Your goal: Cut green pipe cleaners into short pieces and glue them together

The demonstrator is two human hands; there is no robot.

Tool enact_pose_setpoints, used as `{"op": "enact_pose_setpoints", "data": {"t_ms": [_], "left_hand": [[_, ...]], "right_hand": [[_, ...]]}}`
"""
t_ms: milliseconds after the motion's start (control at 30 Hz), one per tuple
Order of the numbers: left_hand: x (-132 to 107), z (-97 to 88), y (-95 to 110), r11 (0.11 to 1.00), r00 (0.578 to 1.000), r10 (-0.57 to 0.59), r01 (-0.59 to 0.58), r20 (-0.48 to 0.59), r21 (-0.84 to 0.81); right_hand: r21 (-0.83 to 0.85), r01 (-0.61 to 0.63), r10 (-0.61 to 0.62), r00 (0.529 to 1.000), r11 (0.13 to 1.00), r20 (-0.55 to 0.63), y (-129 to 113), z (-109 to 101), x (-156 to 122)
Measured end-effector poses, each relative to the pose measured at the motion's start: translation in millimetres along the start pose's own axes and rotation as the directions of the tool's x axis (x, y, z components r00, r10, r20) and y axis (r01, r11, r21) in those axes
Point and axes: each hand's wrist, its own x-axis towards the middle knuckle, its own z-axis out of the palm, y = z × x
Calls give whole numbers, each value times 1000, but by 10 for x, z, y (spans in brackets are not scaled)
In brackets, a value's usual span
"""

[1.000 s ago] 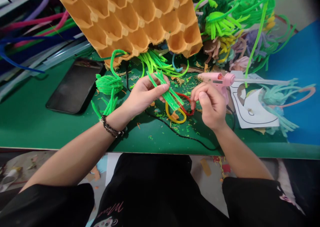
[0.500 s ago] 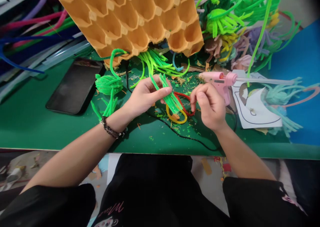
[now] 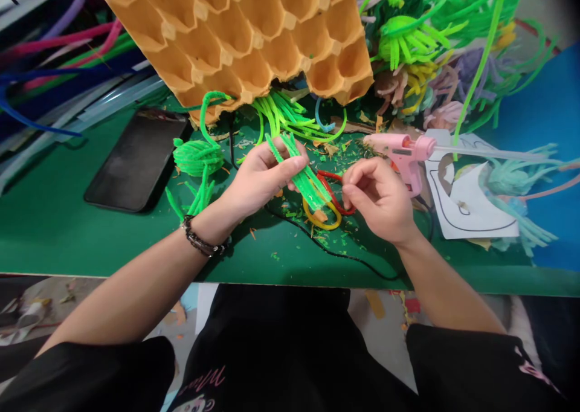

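Note:
My left hand (image 3: 263, 176) is closed around a small bundle of bright green pipe cleaners (image 3: 302, 176) that slants down to the right over the green mat. My right hand (image 3: 379, 197) hovers just right of the bundle's lower end, fingers curled in a pinch; what they hold, if anything, is too small to see. Under the bundle lie scissors with a red handle loop (image 3: 338, 203) and a yellow loop (image 3: 322, 222). A pink glue gun (image 3: 401, 152) lies just behind my right hand.
An orange honeycomb cardboard sheet (image 3: 244, 31) leans over the back of the mat. A black phone (image 3: 136, 158) lies at left. A green pipe-cleaner ball (image 3: 197, 155), loose green strands, a pile of colourful pipe-cleaner flowers (image 3: 421, 55) and a white paper cutout (image 3: 471, 206) surround the hands. A black cable (image 3: 344, 255) crosses the front.
My right hand has turned and opened slightly, its fingers moving nearer the lower end of the green bundle. My left hand keeps the bundle almost still.

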Motion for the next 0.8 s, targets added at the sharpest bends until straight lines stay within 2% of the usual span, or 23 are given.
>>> {"op": "enact_pose_setpoints", "data": {"t_ms": [300,533,800], "left_hand": [[0,24,19,992,996,-94,93,-11,-87],[2,55,18,993,997,-73,72,-12,-90],[2,46,25,993,997,-71,69,-24,-99]], "right_hand": [[-84,4,-8,998,996,-56,29,-12,-16],[-109,61,-67,997,992,-43,42,-15,1],[-88,69,-72,997,994,-30,51,-1,3]]}}
